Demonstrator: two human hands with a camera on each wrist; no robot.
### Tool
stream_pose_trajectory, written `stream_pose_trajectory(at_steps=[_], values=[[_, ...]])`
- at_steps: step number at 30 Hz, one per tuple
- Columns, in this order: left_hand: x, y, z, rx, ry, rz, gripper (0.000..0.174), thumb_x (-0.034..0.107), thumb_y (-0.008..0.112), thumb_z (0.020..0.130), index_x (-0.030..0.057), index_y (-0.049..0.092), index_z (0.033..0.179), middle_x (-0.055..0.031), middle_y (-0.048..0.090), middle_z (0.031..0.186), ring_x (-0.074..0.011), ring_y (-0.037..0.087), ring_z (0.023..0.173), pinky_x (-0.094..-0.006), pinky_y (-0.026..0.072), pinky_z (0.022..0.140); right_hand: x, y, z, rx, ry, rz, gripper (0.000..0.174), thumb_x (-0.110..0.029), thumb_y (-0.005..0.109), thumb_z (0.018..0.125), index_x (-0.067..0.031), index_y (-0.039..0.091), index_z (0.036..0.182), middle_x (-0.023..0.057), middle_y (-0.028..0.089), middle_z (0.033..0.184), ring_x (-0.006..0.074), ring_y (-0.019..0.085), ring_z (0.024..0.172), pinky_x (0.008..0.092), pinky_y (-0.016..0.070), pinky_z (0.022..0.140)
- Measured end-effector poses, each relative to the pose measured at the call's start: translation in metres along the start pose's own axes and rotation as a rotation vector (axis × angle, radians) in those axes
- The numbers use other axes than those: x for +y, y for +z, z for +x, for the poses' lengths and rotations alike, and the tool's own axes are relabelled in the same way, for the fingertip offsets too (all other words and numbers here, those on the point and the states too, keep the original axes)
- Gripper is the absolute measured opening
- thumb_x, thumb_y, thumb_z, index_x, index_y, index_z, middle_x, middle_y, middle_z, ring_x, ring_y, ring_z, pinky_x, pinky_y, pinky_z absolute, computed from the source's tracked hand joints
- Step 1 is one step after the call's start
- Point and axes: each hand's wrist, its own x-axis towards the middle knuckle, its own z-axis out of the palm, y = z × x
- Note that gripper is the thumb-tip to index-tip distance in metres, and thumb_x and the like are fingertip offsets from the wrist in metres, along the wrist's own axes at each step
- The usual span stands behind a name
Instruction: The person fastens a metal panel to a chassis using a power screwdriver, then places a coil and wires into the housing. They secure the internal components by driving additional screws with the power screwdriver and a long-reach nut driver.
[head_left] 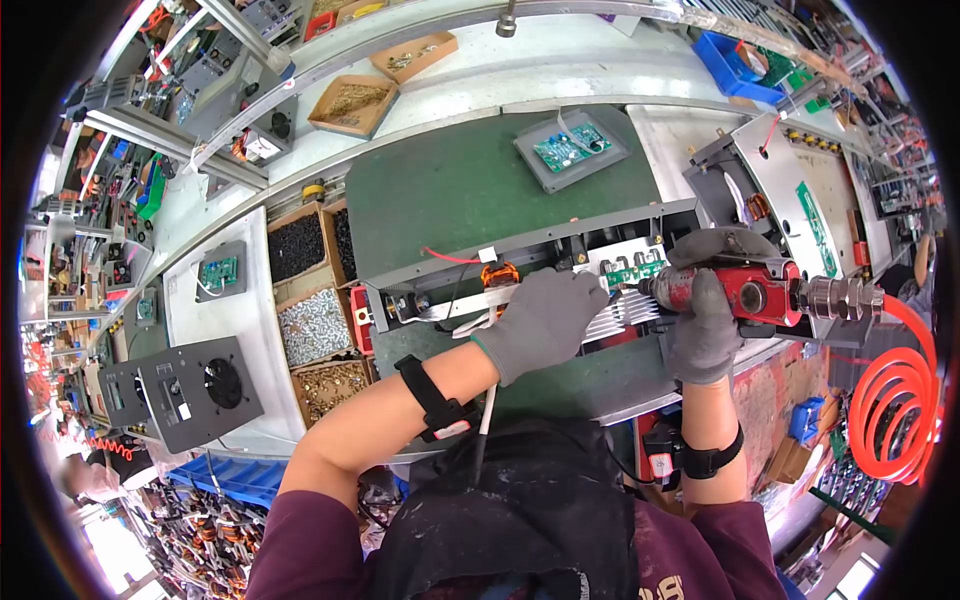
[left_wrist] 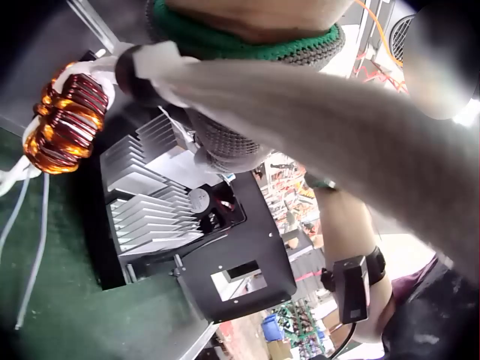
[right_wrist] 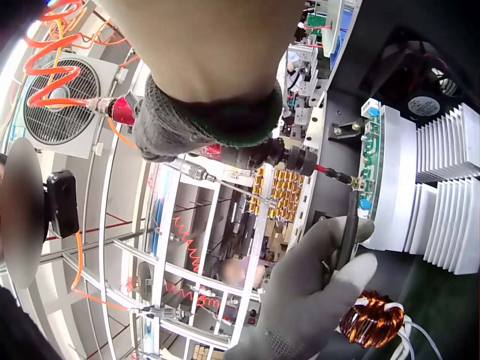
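The right hand point(head_left: 705, 325) grips a red air-powered driver point(head_left: 745, 292); its bit reaches the green circuit board point(head_left: 632, 268) on the silver heat sink point(head_left: 620, 318). From the left, the left hand point(head_left: 550, 318) reaches to the same board. In the right wrist view, thumb and finger of the left hand point(right_wrist: 307, 292) pinch a thin black piece point(right_wrist: 350, 229) whose end is beside the driver's red bit point(right_wrist: 331, 174). A copper coil point(head_left: 500, 275) lies in the dark metal housing point(head_left: 430, 268) beside the left hand. Both hands wear grey gloves.
Bins of black parts point(head_left: 296, 248) and silver screws point(head_left: 314, 328) stand left of the green mat point(head_left: 430, 190). Behind the housing, a grey tray point(head_left: 548, 178) holds another board. A fan panel point(head_left: 200, 392) lies at far left; a coiled red hose point(head_left: 895, 410) hangs at right.
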Motion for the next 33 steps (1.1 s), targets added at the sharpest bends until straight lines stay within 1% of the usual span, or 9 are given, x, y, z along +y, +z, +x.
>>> stream_pose_trajectory(at_steps=[1, 3, 9, 12, 18, 24, 28, 30, 33], values=[[-0.003, 0.002, 0.0, -0.001, -0.002, 0.001, 0.025, 0.015, 0.06, 0.076, 0.0078, 0.058, 0.1, -0.0095, 0.058, 0.089, -0.0287, 0.06, 0.08, -0.0407, 0.0478, 0.069, -0.001, 0.002, 0.002, -0.017, 0.002, 0.007, 0.041, 0.002, 0.064, 0.076, -0.0031, 0.048, 0.113, 0.0119, 0.064, 0.093, 0.0195, 0.063, 0.081, 0.0351, 0.0547, 0.075], [-0.004, -0.002, 0.002, -0.2, 0.039, -0.02, 0.025, 0.016, 0.06, 0.078, 0.0061, 0.057, 0.101, -0.0106, 0.058, 0.092, -0.0291, 0.061, 0.083, -0.0408, 0.0486, 0.074, 0.0, 0.001, 0.004, -0.035, 0.011, 0.013, 0.042, 0.002, 0.064, 0.075, -0.0032, 0.048, 0.113, 0.0118, 0.064, 0.092, 0.0191, 0.063, 0.08, 0.0343, 0.0548, 0.074], [-0.007, -0.005, 0.005, -0.255, 0.141, 0.024, 0.029, 0.018, 0.06, 0.08, 0.0052, 0.056, 0.105, -0.01, 0.058, 0.093, -0.0292, 0.062, 0.084, -0.0416, 0.0491, 0.077, 0.001, 0.0, 0.004, -0.113, 0.022, 0.016, 0.042, 0.006, 0.062, 0.073, -0.0044, 0.048, 0.111, 0.0123, 0.064, 0.09, 0.018, 0.063, 0.076, 0.0308, 0.0553, 0.065], [-0.005, -0.007, 0.007, -0.273, 0.076, -0.055, 0.032, 0.019, 0.062, 0.079, 0.0051, 0.058, 0.108, -0.01, 0.06, 0.098, -0.0301, 0.062, 0.088, -0.0415, 0.0489, 0.079, -0.003, 0.003, 0.0, -0.109, 0.054, 0.01, 0.044, 0.007, 0.063, 0.071, -0.0038, 0.048, 0.111, 0.0129, 0.064, 0.088, 0.0176, 0.064, 0.074, 0.03, 0.0557, 0.06], [-0.012, 0.0, 0.005, -0.073, 0.04, -0.318, 0.037, 0.023, 0.068, 0.076, 0.0062, 0.064, 0.109, -0.0112, 0.063, 0.107, -0.0323, 0.061, 0.095, -0.0418, 0.0481, 0.084, -0.002, -0.002, 0.005, -0.122, 0.037, 0.029, 0.045, 0.009, 0.063, 0.07, -0.0033, 0.048, 0.111, 0.014, 0.064, 0.087, 0.0187, 0.064, 0.075, 0.031, 0.0563, 0.061], [-0.014, 0.0, 0.007, -0.093, 0.056, -0.326, 0.035, 0.022, 0.068, 0.076, 0.0058, 0.064, 0.107, -0.0112, 0.063, 0.102, -0.033, 0.061, 0.092, -0.0437, 0.0476, 0.081, 0.008, -0.008, 0.006, -0.26, -0.027, -0.092, 0.041, 0.009, 0.062, 0.071, -0.0028, 0.048, 0.107, 0.0122, 0.062, 0.086, 0.0191, 0.063, 0.078, 0.0344, 0.0558, 0.069], [-0.014, -0.001, 0.006, -0.095, 0.068, -0.323, 0.036, 0.021, 0.068, 0.075, 0.0057, 0.063, 0.107, -0.0111, 0.062, 0.102, -0.0333, 0.06, 0.091, -0.0442, 0.0473, 0.081, 0.008, -0.003, 0.004, -0.24, -0.01, -0.02, 0.041, 0.008, 0.062, 0.072, -0.0032, 0.047, 0.108, 0.0116, 0.061, 0.086, 0.0184, 0.062, 0.077, 0.0344, 0.0549, 0.071], [-0.012, -0.001, 0.005, -0.107, 0.059, -0.323, 0.036, 0.018, 0.067, 0.075, 0.0055, 0.062, 0.108, -0.0108, 0.062, 0.102, -0.033, 0.06, 0.092, -0.0436, 0.047, 0.081, 0.008, -0.003, 0.002, -0.197, 0.052, -0.051, 0.046, -0.023, 0.074, 0.078, -0.0046, 0.046, 0.108, 0.0112, 0.06, 0.084, 0.022, 0.061, 0.075, 0.0374, 0.0542, 0.071], [-0.012, 0.001, 0.004, -0.089, 0.065, -0.313, 0.037, 0.018, 0.067, 0.075, 0.0062, 0.062, 0.109, -0.0103, 0.062, 0.102, -0.0321, 0.06, 0.094, -0.0432, 0.0467, 0.082, 0.006, -0.006, 0.001, -0.213, 0.098, -0.08, 0.047, -0.025, 0.074, 0.078, -0.0046, 0.046, 0.109, 0.012, 0.061, 0.085, 0.022, 0.062, 0.076, 0.037, 0.0542, 0.071]])
